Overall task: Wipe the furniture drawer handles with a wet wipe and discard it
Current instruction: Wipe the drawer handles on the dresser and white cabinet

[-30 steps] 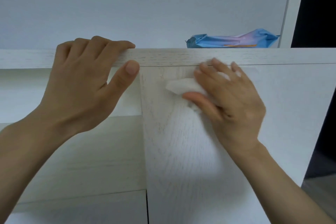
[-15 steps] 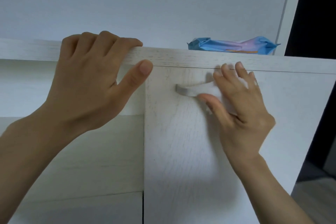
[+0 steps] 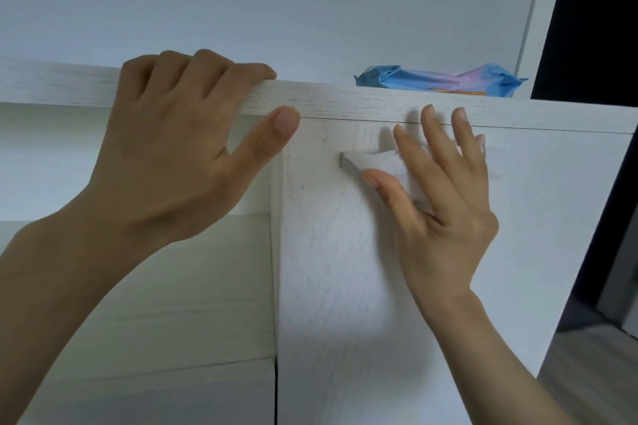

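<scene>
Wiping step: wet wipe (image 3: 390, 166) pinched over drawer handle (image 3: 348, 164) by right grip (image 3: 448, 203), cabinet top (image 3: 345, 102) clasped by left grip (image 3: 172, 148); a firm slide along the handle is called for next.

White wet wipe (image 3: 388, 164) — crumpled, draped over grey bar handle (image 3: 349, 165) — handle's left end bare.
</scene>
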